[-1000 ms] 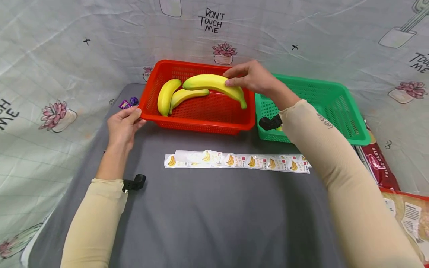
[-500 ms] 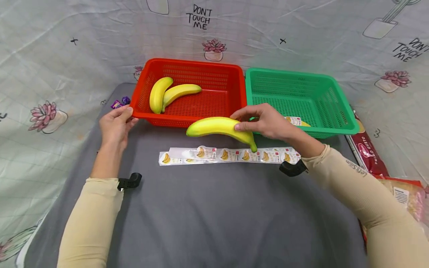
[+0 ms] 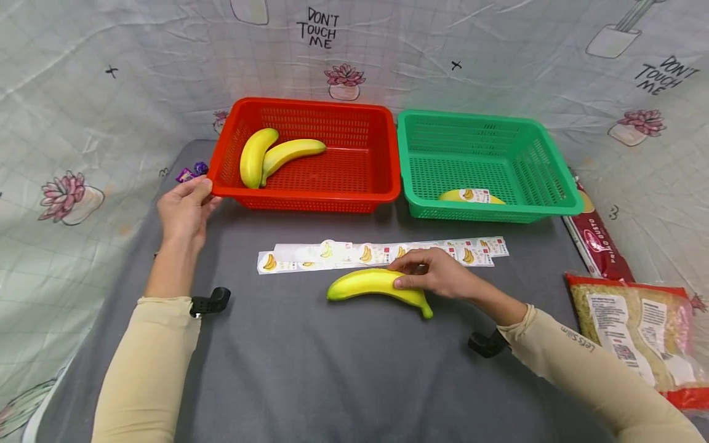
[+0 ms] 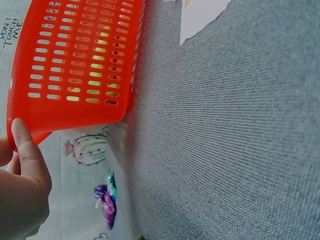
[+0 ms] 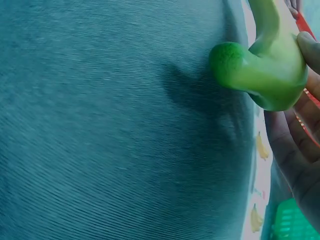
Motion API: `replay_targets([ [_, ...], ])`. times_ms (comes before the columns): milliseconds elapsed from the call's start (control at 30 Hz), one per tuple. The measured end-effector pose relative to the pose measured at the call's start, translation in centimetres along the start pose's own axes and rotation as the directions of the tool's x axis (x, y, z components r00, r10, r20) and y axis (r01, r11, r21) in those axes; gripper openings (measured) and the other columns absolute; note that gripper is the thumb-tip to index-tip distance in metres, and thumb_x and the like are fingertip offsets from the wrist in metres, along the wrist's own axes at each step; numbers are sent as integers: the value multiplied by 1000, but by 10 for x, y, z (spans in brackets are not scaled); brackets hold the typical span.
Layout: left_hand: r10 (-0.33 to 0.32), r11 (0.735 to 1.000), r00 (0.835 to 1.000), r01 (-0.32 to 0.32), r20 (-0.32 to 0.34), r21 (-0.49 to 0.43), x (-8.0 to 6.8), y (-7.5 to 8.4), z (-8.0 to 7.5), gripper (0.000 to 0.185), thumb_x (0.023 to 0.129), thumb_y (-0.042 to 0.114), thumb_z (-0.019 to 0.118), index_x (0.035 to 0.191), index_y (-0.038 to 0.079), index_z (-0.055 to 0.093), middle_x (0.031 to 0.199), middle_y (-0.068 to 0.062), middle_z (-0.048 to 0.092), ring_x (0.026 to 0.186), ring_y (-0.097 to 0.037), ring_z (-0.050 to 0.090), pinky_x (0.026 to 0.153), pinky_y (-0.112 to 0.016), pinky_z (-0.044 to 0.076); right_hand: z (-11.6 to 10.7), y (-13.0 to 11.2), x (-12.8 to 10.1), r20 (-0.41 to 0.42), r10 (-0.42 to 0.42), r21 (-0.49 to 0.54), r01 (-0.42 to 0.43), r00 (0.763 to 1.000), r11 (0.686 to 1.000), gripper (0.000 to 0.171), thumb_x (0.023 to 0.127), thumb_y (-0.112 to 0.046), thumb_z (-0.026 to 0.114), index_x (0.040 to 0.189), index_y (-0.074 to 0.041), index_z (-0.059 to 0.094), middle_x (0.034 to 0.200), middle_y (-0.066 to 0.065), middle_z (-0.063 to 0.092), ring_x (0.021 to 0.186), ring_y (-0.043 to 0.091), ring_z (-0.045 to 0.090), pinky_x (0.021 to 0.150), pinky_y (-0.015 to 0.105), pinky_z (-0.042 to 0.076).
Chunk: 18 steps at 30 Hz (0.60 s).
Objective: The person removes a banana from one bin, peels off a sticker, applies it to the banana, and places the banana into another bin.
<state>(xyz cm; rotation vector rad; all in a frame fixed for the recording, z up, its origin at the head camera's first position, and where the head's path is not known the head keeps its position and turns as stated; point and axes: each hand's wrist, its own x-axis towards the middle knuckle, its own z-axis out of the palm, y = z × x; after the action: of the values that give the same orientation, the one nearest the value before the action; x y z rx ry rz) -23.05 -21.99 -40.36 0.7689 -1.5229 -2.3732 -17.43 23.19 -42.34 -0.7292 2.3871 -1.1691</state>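
My right hand [image 3: 437, 274] grips a yellow banana [image 3: 371, 283] near its stem end, low over the grey cloth just in front of the sticker strips [image 3: 371, 253]. The banana's green stem shows close up in the right wrist view, with a shadow on the cloth beside it. My left hand [image 3: 185, 209] pinches the front left corner of the red basket [image 3: 321, 195] between thumb and fingers; the left wrist view shows the same grip on the rim. Two bananas [image 3: 256, 159] lie at the left inside that basket.
A green basket [image 3: 487, 212] stands right of the red one, holding a banana with a sticker [image 3: 475, 195]. Small purple wrapped sweets [image 3: 191, 172] lie behind my left hand. At the right are a red packet [image 3: 598, 234] and a bag of grain [image 3: 626, 326].
My right hand has carried the banana out of the red basket, toward me and down, past the sticker strips. My left hand keeps its hold on the basket corner.
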Motion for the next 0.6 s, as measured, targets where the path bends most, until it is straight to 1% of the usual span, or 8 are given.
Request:
replay_targets([
  [100, -5, 1000, 1000, 5, -5, -13, 0, -2, 1, 24, 84, 16, 83, 106, 9, 77, 103, -3, 67, 62, -12, 68, 68, -20, 59, 4, 4, -3, -12, 16, 0, -16, 1000, 1000, 30, 86, -22, 83, 114, -14, 77, 107, 2, 75, 81, 13, 61, 73, 23, 52],
  [267, -6, 999, 1000, 6, -5, -34, 0, -2, 0, 23, 84, 14, 84, 105, 8, 77, 100, -3, 68, 61, -13, 68, 66, -20, 59, 8, 7, -2, -8, 16, -6, -16, 1000, 1000, 30, 86, -21, 82, 115, -13, 77, 108, 3, 75, 82, 12, 62, 73, 23, 52],
  [467, 14, 999, 1000, -14, 12, -31, 1, -4, 0, 20, 85, 12, 82, 104, 8, 77, 97, -2, 70, 60, -12, 68, 65, -20, 59, 10, 10, -1, 6, -19, 7, 19, 1000, 1000, 28, 87, -20, 82, 114, -12, 77, 107, 4, 76, 81, 12, 63, 73, 25, 54],
  [533, 26, 1000, 1000, -26, 12, -15, 0, -3, 0, 20, 86, 13, 81, 105, 8, 77, 97, -1, 70, 60, -11, 68, 65, -20, 59, 11, 10, -1, 6, -28, 10, 28, 1000, 1000, 28, 87, -20, 81, 114, -12, 77, 107, 4, 76, 82, 12, 63, 73, 25, 54],
  [600, 26, 999, 999, -25, 19, -43, -1, -3, 1, 20, 86, 12, 81, 105, 7, 76, 95, -1, 70, 61, -11, 68, 64, -20, 59, 11, 11, -1, 2, -34, 13, 34, 999, 999, 28, 88, -19, 81, 114, -11, 77, 107, 4, 76, 83, 12, 64, 74, 25, 54],
])
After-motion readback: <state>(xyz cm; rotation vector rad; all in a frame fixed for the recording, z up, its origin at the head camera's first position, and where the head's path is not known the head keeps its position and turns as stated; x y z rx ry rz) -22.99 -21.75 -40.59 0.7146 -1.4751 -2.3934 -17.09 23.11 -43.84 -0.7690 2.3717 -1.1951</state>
